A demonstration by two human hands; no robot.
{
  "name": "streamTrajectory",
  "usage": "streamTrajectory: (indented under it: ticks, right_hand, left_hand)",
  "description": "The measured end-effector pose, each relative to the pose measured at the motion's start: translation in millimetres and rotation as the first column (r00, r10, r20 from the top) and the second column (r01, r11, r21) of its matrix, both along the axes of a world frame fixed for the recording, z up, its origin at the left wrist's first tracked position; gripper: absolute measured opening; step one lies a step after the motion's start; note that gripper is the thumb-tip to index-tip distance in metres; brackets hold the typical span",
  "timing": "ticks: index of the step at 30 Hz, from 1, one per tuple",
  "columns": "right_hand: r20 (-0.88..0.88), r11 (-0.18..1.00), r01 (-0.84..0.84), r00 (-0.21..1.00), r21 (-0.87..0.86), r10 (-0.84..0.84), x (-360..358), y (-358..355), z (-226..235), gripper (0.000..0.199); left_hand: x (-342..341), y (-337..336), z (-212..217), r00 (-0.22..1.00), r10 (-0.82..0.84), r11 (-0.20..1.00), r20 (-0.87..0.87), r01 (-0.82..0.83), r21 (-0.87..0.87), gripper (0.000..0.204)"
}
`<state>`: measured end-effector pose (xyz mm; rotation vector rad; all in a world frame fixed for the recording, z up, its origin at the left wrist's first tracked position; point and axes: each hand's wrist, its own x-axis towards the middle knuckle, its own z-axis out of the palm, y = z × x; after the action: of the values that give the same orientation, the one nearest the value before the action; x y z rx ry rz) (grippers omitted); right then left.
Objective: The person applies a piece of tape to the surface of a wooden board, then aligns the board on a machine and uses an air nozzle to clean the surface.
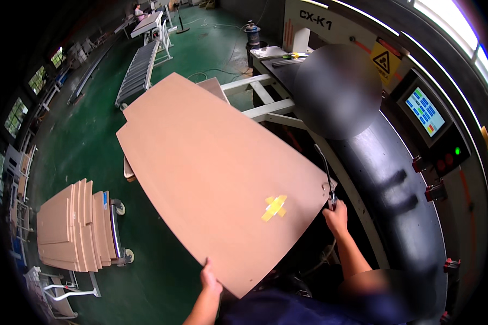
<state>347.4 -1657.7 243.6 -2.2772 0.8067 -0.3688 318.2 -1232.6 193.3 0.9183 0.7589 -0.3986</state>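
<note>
Board (pixel 217 162), crossed with yellow tape (pixel 275 208), is located at centre, its near left edge gripped by the left hand (pixel 210 278). A thin-tipped black tool (pixel 332 193) is clasped in the right hand (pixel 337 216) at the board's right corner. Stacked boards (pixel 81 230) are noted at left, a lit screen (pixel 424 111) at right.

Clothing: I wear a dark navy blue garment (pixel 287 311), seen along the lower edge of the frame, right of centre. Its cloth looks plain, with soft folds and shading from mid-blue to near black. Hands: my left hand (pixel 210 279), lower centre, and my right hand (pixel 337 216), right of centre, are both bare. Forearms: my left forearm (pixel 202 309) is bare down to the lower edge; my right forearm (pixel 353 254) is bare as far as a blurred patch at lower right, where the sleeve's cut cannot be read.
</note>
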Motion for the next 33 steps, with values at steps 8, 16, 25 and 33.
streamTrajectory:
  ticks: [8, 16, 25, 33]
  right_hand:
    - [-0.298, 0.944, -0.061, 0.941, 0.323, 0.163, 49, -12, -31, 0.028]
    - [-0.342, 0.931, -0.162, 0.898, 0.327, 0.277, -10, 43, -43, 0.034]
    - [-0.419, 0.918, 0.083, 0.903, 0.389, 0.096, -144, 204, -29, 0.037]
    - [-0.448, 0.891, 0.23, 0.893, 0.392, -0.034, -238, 348, -32, 0.037]
  left_hand:
    - [-27, 97, -12, 1.0, -0.012, 0.947, -0.003, 0.013, 0.321, 0.064]
    - [-36, 177, -54, 1.0, 0.01, 0.668, 0.011, -0.015, 0.744, 0.068]
    - [-14, 305, -21, 0.962, -0.23, 0.176, -0.147, 0.19, 0.966, 0.071]
    - [30, 415, -31, 0.883, -0.436, 0.096, -0.173, 0.236, 0.967, 0.077]
